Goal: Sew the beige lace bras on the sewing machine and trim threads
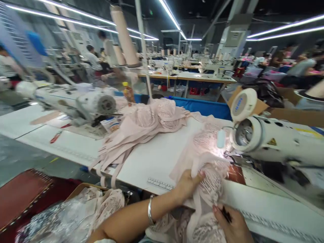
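A pale pink lace bra (211,184) hangs over the table's front edge, its far part lying under the lit head of the right-hand sewing machine (275,138). My left hand (188,185), with a silver bangle on the wrist, pinches the bra's edge between thumb and fingers. Closer to me, my right hand (233,224) is closed at the lower part of the bra, thumb and finger on the lace. A small dark object (226,214) shows at its fingers; its kind cannot be made out. More lace cups (206,229) hang down at my lap.
A pile of pink bras (146,121) lies mid-table, straps drooping over the front edge. Another sewing machine (76,101) stands left, red-handled snips (55,137) near it. A box of plastic-wrapped pieces (68,212) sits lower left. Thread cones (125,37) rise behind; people work farther back.
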Demonstrator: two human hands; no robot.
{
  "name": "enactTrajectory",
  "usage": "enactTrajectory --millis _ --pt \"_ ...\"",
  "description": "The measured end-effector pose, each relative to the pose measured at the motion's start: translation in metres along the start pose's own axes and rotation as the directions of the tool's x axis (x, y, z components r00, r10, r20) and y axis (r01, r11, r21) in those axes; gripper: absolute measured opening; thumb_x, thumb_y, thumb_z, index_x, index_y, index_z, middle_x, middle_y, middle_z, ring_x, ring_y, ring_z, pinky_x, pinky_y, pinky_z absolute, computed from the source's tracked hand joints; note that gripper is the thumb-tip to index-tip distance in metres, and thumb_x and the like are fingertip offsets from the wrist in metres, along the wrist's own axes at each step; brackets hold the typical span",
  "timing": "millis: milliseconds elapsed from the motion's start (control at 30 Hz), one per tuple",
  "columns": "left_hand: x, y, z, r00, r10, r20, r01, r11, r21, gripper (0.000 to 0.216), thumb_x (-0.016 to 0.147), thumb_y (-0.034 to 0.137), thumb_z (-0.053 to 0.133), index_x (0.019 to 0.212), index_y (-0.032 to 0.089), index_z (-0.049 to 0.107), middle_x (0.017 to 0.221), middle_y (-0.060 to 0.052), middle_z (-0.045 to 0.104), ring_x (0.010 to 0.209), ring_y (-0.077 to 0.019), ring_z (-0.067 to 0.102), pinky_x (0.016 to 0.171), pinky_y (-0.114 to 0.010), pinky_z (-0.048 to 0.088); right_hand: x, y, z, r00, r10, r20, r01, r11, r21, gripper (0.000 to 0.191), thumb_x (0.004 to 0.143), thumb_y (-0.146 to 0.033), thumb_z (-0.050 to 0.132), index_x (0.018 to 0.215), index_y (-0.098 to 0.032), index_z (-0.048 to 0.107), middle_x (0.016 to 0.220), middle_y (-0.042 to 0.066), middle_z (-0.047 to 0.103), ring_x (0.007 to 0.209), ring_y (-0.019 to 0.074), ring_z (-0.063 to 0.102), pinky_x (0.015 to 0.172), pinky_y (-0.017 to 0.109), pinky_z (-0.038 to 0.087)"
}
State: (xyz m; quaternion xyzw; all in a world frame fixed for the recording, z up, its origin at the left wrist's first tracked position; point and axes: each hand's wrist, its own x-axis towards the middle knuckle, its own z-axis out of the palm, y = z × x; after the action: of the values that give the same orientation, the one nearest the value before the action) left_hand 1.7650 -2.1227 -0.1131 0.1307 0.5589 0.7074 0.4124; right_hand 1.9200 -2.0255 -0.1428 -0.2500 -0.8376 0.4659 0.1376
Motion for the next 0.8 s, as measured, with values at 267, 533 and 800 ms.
enactTrajectory --millis 267,533,800 --pt "0.084 0.052 -0.021 0.992 0.121 0.031 -0.121 0.993 0.001 0.059 0.068 0.019 0.082 0.122 0.015 0.056 0.093 -0.007 0.072 0.077 -0.0184 0.068 0.077 -0.034 0.059 0.026 -0.005 -0.035 0.97 0.164 0.179 -0.104 0.947 -0.303 0.041 0.091 -0.045 0.036 0.056 -0.025 0.027 0.05 -0.003 0.032 0.048 0.0149 0.039 0.053 0.029 0.028" --pt "0.076 0.045 -0.056 0.74 0.633 -0.228 -0.395 0.683 0.615 0.029 0.084 0.007 0.058 0.11 0.018 0.054 0.119 -0.01 0.061 0.106 -0.0195 0.062 0.1 -0.04 0.052 0.051 -0.028 -0.04 0.889 0.288 0.355 0.123 0.597 -0.793 0.024 0.093 -0.027 0.055 0.079 -0.016 0.071 0.087 0.013 0.073 0.084 0.0287 0.069 0.064 0.031 0.035" --pt "0.063 -0.014 0.022 0.398 -0.004 0.917 -0.91 -0.127 0.394 0.042 0.1 0.031 0.051 0.138 0.012 0.056 0.148 -0.016 0.054 0.142 -0.0345 0.043 0.121 -0.052 0.033 0.072 -0.038 -0.132 0.746 0.116 0.656 0.349 0.771 -0.533 0.02 0.092 -0.032 0.063 0.075 -0.023 0.068 0.069 0.0 0.067 0.063 0.0164 0.057 0.059 0.027 0.029"
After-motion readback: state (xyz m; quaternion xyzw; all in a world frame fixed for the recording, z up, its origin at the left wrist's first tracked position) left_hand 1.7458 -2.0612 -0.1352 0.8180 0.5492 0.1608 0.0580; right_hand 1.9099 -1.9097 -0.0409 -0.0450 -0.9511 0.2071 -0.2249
